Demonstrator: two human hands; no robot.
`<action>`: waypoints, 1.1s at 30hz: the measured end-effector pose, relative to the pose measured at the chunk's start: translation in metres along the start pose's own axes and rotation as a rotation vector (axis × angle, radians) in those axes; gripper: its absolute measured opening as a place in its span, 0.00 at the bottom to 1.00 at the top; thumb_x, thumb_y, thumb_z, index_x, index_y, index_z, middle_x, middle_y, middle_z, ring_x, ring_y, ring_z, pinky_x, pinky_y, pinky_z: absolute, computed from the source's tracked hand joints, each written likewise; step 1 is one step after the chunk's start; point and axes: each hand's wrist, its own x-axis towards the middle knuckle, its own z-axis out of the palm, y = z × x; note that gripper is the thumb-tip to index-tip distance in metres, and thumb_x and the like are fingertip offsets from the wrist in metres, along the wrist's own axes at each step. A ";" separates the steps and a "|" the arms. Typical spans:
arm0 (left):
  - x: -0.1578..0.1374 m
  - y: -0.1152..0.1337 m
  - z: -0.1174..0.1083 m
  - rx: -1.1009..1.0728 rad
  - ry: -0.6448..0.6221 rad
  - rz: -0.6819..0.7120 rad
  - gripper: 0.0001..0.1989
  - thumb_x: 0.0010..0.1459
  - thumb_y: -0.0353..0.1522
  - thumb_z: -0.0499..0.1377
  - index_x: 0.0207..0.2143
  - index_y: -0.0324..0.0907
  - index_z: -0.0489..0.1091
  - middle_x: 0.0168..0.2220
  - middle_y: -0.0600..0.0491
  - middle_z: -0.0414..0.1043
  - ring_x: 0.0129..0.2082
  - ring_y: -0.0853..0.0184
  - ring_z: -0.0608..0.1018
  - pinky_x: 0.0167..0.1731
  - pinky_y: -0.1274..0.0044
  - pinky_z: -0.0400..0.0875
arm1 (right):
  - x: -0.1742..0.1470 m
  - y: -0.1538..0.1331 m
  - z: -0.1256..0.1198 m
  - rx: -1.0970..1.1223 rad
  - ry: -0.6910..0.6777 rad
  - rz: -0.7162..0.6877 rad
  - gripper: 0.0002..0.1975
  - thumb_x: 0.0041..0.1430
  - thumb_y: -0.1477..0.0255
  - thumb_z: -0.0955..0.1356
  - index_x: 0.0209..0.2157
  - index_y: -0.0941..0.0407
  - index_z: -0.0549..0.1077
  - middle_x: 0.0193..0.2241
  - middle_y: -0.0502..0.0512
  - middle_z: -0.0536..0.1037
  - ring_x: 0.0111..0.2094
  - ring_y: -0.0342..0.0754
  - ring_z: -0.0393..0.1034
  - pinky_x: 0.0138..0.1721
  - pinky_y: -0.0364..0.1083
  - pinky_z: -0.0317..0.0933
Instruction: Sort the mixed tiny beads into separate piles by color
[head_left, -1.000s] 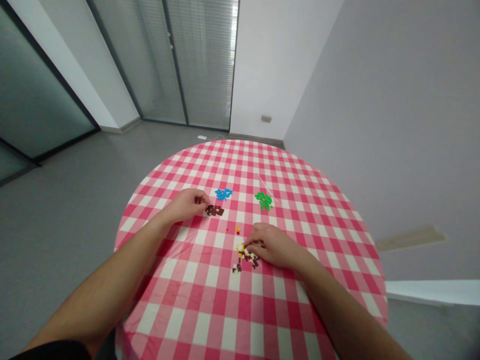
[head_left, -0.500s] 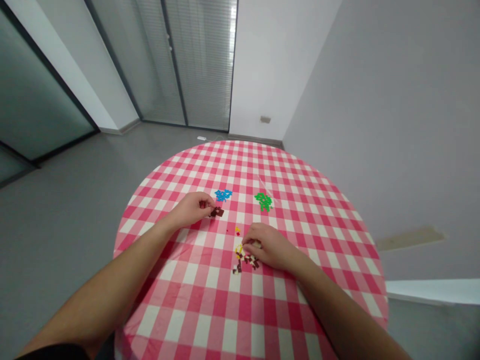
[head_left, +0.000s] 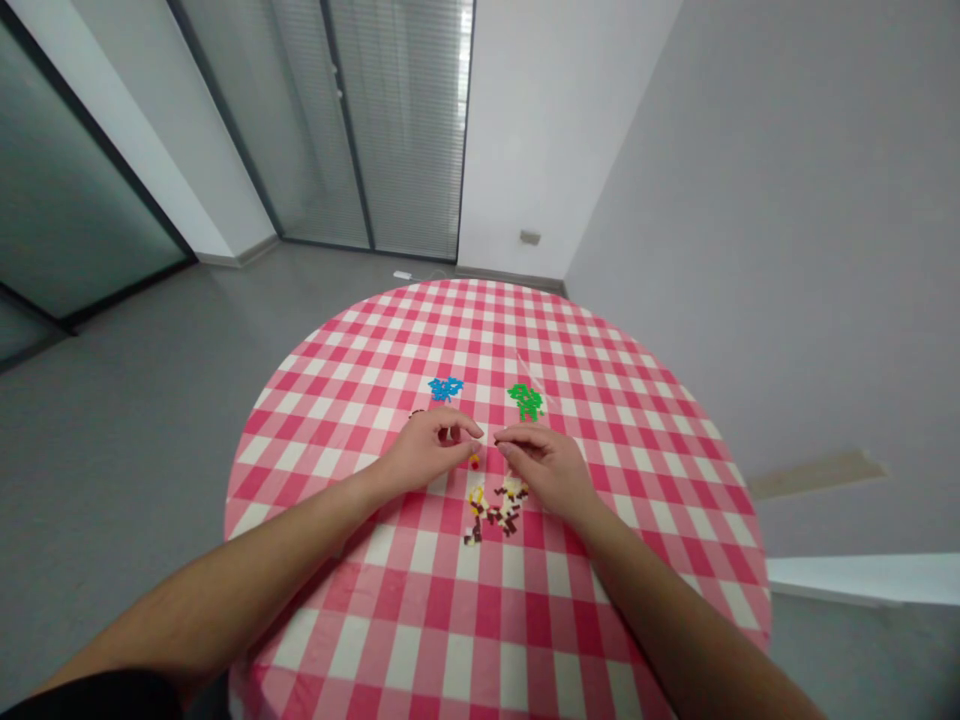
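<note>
My left hand (head_left: 431, 450) is over the middle of the table, thumb and forefinger slightly apart, with nothing visible between them. Facing it across a small gap, my right hand (head_left: 547, 468) pinches a tiny dark brown piece (head_left: 497, 443). Below the hands lies a loose pile of small brown, cream and yellow building bricks (head_left: 495, 513). A little red and yellow piece (head_left: 475, 462) sits just under my left fingertips. Behind my left hand, most of a dark brown pile (head_left: 416, 413) is hidden.
A heap of blue bricks (head_left: 445, 388) and a heap of green bricks (head_left: 526, 400) lie beyond my hands. The round table wears a red-and-white checked tablecloth (head_left: 480, 620). A white wall (head_left: 787, 250) stands to the right, glass partitions (head_left: 397, 130) at the back.
My left hand has left the dark brown pile and moved right to the middle. My right hand has lifted off the mixed pile and moved up, a small brown piece in its fingertips.
</note>
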 end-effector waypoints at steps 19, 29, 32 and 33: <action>0.002 -0.006 -0.004 0.231 -0.105 0.436 0.05 0.61 0.30 0.60 0.37 0.43 0.77 0.34 0.52 0.78 0.36 0.66 0.76 0.41 0.70 0.68 | -0.006 0.011 0.016 0.370 -0.065 0.136 0.15 0.55 0.66 0.72 0.32 0.53 0.61 0.28 0.49 0.73 0.28 0.44 0.70 0.29 0.44 0.63; 0.009 -0.004 -0.031 0.249 -0.094 0.318 0.06 0.60 0.31 0.60 0.34 0.43 0.78 0.33 0.52 0.78 0.35 0.65 0.75 0.38 0.72 0.68 | -0.009 0.012 0.013 0.222 -0.129 0.093 0.09 0.61 0.68 0.68 0.31 0.53 0.63 0.30 0.52 0.75 0.32 0.48 0.72 0.33 0.47 0.65; 0.013 -0.013 -0.055 0.246 -0.028 0.165 0.06 0.59 0.33 0.61 0.33 0.43 0.78 0.34 0.51 0.78 0.37 0.65 0.76 0.37 0.73 0.69 | -0.009 0.009 0.010 0.151 -0.131 0.072 0.07 0.61 0.71 0.68 0.31 0.53 0.64 0.30 0.52 0.76 0.33 0.48 0.72 0.33 0.46 0.66; 0.014 -0.017 -0.063 0.266 -0.040 0.104 0.07 0.59 0.34 0.61 0.33 0.44 0.79 0.35 0.51 0.79 0.37 0.65 0.76 0.37 0.74 0.69 | -0.009 0.008 0.009 0.133 -0.135 0.067 0.07 0.60 0.71 0.68 0.31 0.53 0.65 0.30 0.52 0.76 0.32 0.48 0.72 0.33 0.46 0.65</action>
